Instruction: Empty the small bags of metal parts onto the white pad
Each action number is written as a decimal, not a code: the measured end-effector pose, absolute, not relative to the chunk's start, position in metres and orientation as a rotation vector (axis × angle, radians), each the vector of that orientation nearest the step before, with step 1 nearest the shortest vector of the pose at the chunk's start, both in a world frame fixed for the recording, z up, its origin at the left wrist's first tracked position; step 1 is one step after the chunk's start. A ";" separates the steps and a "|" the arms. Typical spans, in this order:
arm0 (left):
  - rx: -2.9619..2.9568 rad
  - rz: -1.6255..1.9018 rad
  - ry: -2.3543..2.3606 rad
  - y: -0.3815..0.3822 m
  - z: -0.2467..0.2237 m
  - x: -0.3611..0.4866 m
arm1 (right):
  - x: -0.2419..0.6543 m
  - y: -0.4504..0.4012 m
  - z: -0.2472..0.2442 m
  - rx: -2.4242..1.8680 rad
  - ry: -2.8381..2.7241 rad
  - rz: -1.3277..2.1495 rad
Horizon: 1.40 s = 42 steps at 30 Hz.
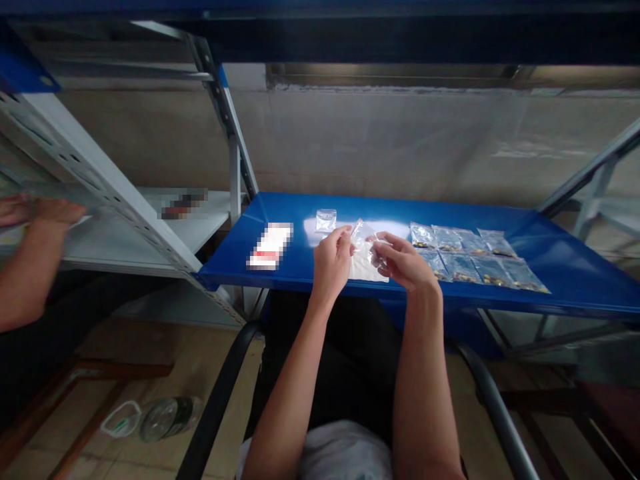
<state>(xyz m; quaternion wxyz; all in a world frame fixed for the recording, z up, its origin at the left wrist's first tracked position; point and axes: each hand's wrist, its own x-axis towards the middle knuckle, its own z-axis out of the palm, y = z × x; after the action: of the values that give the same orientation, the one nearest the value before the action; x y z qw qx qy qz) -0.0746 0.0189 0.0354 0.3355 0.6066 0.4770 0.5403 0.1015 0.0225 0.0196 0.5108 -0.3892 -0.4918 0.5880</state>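
My left hand (333, 259) and my right hand (403, 261) are raised close together above a blue metal shelf (575, 283). Between their fingertips they pinch the upper edges of a transparent plastic bag (363, 233). A white sheet or pouch (367, 265) lies or hangs just below, partly hidden by my fingers. A small transparent bag (326, 220) lies beyond my left hand. To the right of my right hand, several flat transparent bags of small gold-coloured parts (463, 257) lie in two rows. A blurred-out white and red packet (270, 245) lies to the left.
A co-worker's hand (45, 212) reaches over a white metal shelf (110, 250) at the left, where a blurred-out object (184, 205) lies. White upright posts flank the blue shelf. Black chair arms (217, 400) run beside me, and a plastic bottle (170, 419) lies on the tiled floor.
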 end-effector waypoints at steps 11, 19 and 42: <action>1.701 1.051 0.968 0.043 0.071 -0.087 | 0.109 0.029 0.025 -1.206 -1.069 0.976; 1.606 1.291 0.942 0.038 0.041 -0.072 | 0.096 0.022 0.050 -1.268 -1.309 0.714; 1.801 1.213 1.013 0.013 0.049 -0.081 | 0.082 0.012 0.050 -1.099 -1.450 0.967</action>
<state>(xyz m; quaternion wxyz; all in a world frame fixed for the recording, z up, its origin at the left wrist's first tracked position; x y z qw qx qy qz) -0.0806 0.0135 0.0489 0.3641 0.7001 0.3937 0.4714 0.0821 0.0118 0.0496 0.5145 -0.4573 -0.6034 0.4025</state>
